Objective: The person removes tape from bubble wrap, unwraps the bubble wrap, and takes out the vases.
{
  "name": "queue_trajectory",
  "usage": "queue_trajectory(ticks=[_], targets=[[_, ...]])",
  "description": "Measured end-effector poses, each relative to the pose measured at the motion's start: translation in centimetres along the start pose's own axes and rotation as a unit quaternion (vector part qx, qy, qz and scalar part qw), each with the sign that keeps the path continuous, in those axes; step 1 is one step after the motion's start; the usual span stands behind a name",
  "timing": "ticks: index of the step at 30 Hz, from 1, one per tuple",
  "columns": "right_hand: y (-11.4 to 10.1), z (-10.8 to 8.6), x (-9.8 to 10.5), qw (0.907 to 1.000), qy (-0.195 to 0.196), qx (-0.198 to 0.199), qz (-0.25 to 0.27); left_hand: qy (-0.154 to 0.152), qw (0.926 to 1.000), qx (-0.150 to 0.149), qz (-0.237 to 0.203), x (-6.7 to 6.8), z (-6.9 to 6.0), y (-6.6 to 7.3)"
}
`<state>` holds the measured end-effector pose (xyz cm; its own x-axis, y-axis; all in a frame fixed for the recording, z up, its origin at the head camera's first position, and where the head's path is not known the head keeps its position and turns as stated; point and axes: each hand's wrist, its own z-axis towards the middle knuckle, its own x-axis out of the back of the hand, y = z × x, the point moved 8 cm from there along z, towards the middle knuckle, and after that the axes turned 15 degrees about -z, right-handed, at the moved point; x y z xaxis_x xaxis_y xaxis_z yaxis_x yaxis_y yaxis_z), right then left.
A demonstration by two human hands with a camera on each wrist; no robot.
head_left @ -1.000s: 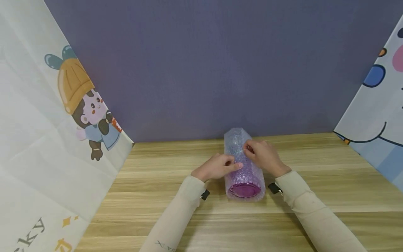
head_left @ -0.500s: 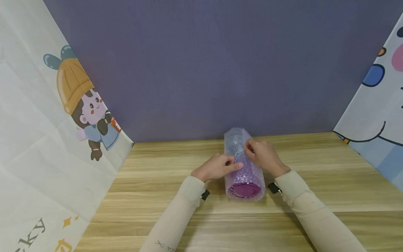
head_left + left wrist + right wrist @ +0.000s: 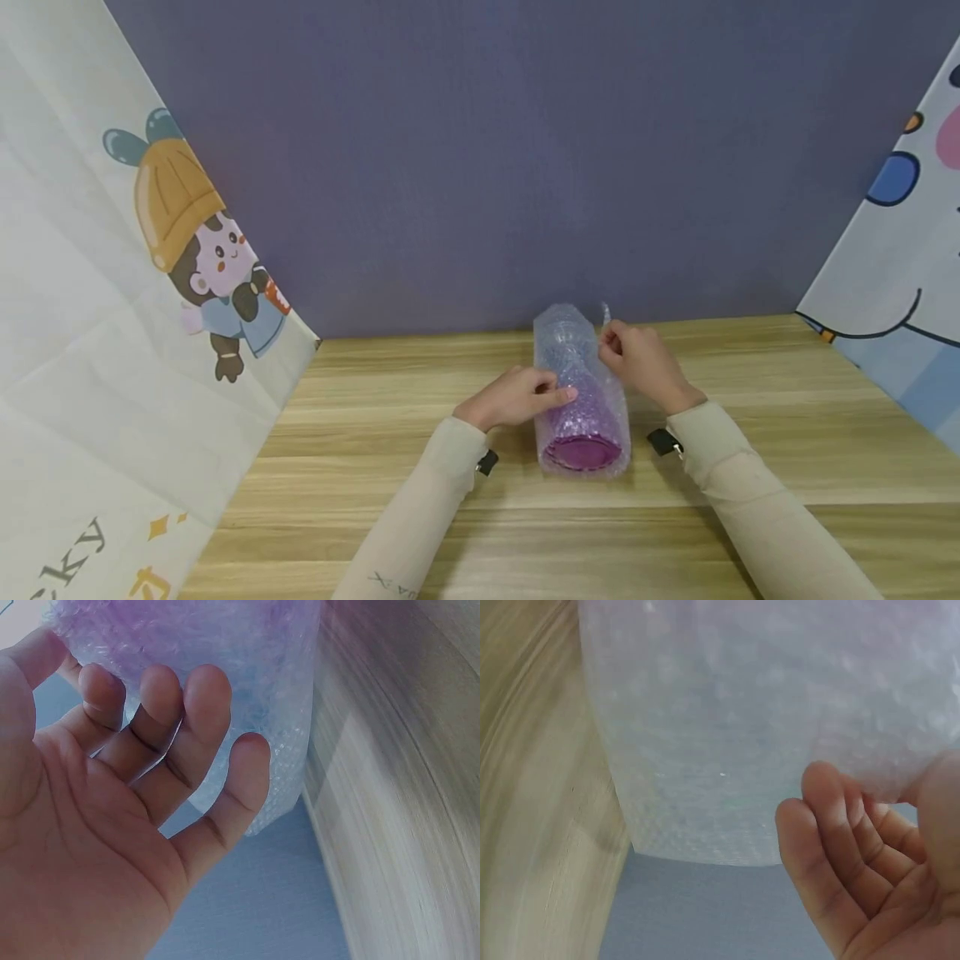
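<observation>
A cylindrical object with a purple round end [image 3: 583, 453] lies in clear bubble wrap [image 3: 564, 342], purple end toward the person. The left hand [image 3: 516, 397] rests on its left side, thumb laid across the top; in the left wrist view the bent, relaxed fingers of the left hand [image 3: 150, 772] are spread beside the bubble wrap [image 3: 262, 682]. At the upper right, the right hand [image 3: 641, 362] pinches a clear edge, whose thin tip [image 3: 606, 312] stands above the fingers. The right wrist view has the right hand [image 3: 870, 855] at the wrap's sheet [image 3: 705, 735], its other fingers curled.
The wood-grain table [image 3: 360, 483] meets a grey-purple back panel [image 3: 480, 167] just behind the wrapped object. White printed sheets stand at the left [image 3: 60, 275] and right [image 3: 900, 250]. Each wrist carries a small black device.
The right hand has moved right and slightly away from the person, drawing a clear edge off the wrapped object's top. The left hand and the object have barely moved.
</observation>
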<state>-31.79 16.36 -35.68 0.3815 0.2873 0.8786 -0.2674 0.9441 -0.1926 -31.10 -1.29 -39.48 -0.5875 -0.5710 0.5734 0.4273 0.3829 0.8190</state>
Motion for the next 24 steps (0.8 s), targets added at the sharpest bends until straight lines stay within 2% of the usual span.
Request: queue_trajectory(ticks=[10,18,24], targets=[[1.1,0.3,0.3,1.0,0.002,-0.001,0.005,0.0,1.0,0.002,-0.001,-0.1,0.1,0.2],[1.6,0.3,0.6,0.9993,-0.026,-0.02,0.016,0.005,1.0,0.001,-0.002,-0.1,0.2,0.2],[2.1,0.3,0.9,0.9984,-0.043,-0.02,0.031,0.006,1.0,0.005,0.0,-0.1,0.3,0.2]])
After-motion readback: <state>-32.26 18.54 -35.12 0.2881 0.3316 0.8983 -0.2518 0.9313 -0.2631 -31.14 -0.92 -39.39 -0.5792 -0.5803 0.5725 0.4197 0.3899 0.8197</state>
